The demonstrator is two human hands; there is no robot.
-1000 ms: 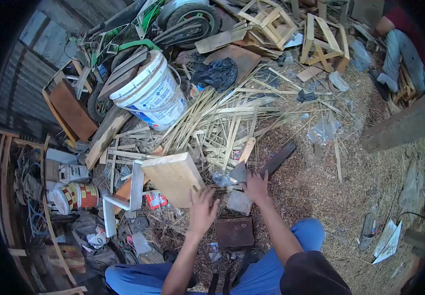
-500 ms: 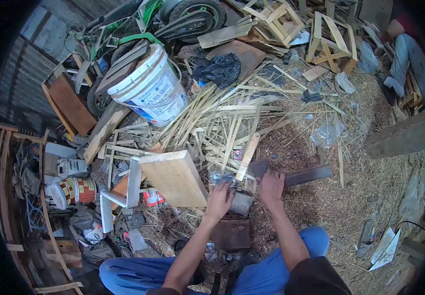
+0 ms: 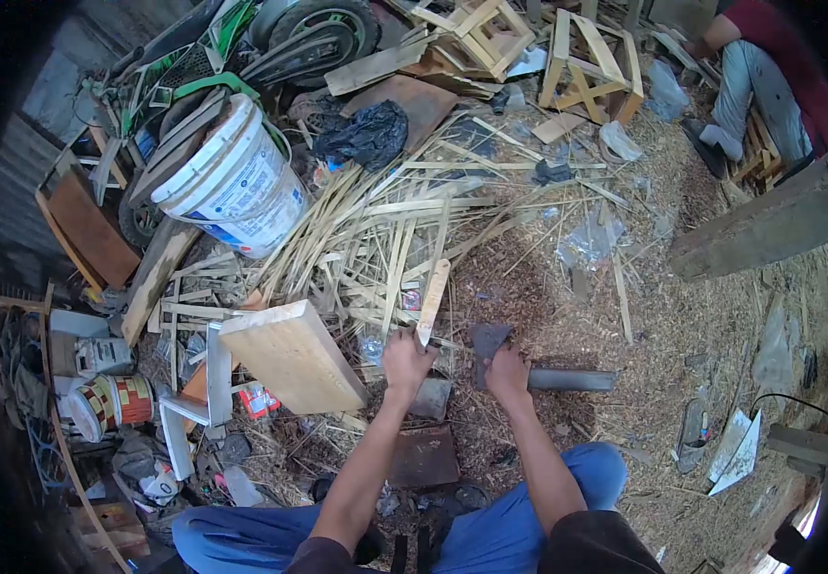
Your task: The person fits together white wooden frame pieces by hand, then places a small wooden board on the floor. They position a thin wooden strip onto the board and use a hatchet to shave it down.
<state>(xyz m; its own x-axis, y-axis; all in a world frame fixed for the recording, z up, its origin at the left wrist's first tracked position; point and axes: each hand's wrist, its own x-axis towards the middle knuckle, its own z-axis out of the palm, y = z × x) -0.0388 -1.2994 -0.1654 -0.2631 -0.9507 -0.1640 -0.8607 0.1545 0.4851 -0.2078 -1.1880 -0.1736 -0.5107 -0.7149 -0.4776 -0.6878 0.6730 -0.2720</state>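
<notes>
My left hand (image 3: 407, 365) is closed at the lower end of a flat, pale wooden strip (image 3: 435, 292), which points away from me. My right hand (image 3: 507, 371) grips a hatchet-like tool near its dark, flat head (image 3: 487, 346). Its thick grey handle (image 3: 572, 381) sticks out to the right, past my fingers. Just below my left hand is a small grey block (image 3: 430, 397). Closer to my knees lies a dark brown block (image 3: 424, 455). A thick, pale wooden board (image 3: 294, 359) leans to the left of my left hand.
Thin wood strips (image 3: 390, 239) are heaped ahead. A white bucket (image 3: 242, 182) stands at the left, near a green motorbike (image 3: 313, 43). Wooden frames (image 3: 591, 67) sit at the back. Another person (image 3: 768, 86) is at the upper right, behind a thick beam (image 3: 778, 215).
My left hand has moved up and right onto the wooden strip. The tool in my right hand has turned, its handle now lower. The view has shifted right, showing more of the other person.
</notes>
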